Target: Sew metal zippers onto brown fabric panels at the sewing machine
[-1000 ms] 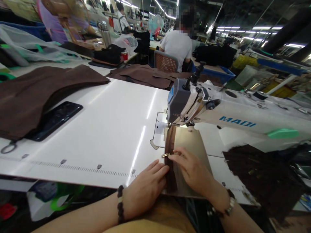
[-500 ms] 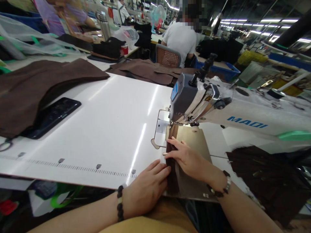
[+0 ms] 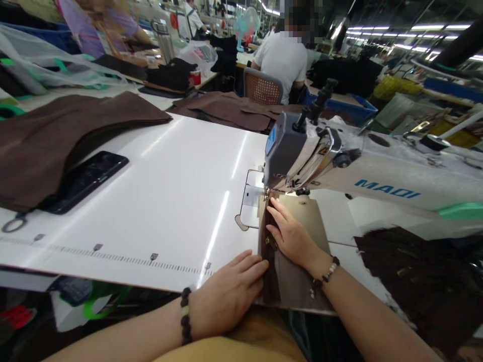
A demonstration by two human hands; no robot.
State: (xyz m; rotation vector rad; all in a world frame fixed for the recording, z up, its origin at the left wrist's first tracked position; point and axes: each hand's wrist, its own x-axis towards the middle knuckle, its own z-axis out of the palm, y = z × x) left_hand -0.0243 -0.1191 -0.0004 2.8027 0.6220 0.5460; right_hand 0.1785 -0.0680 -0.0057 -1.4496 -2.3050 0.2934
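A dark brown zipper (image 3: pixel 272 284) with a small brass slider (image 3: pixel 269 242) runs lengthwise toward the presser foot of the white sewing machine (image 3: pixel 362 166). Beneath it lies a tan, flat panel (image 3: pixel 317 221). My right hand (image 3: pixel 296 237) rests on the zipper and panel, fingers stretched forward, their tips close to the presser foot. Nearer my body, my left hand (image 3: pixel 231 287) has its fingers pressed together on the zipper's left edge; its thumb is hidden. The needle is too small to make out.
Brown fabric pieces (image 3: pixel 75 125) partly cover a black phone (image 3: pixel 90 176) at left. More brown cloth (image 3: pixel 226 108) lies behind the white table (image 3: pixel 177 191). Dark brown zippers (image 3: pixel 415 281) are heaped at right. A person in white (image 3: pixel 281 60) sits ahead.
My right hand has slid forward toward the presser foot and its fingers have straightened, uncovering the brass slider. My left hand has hardly moved.
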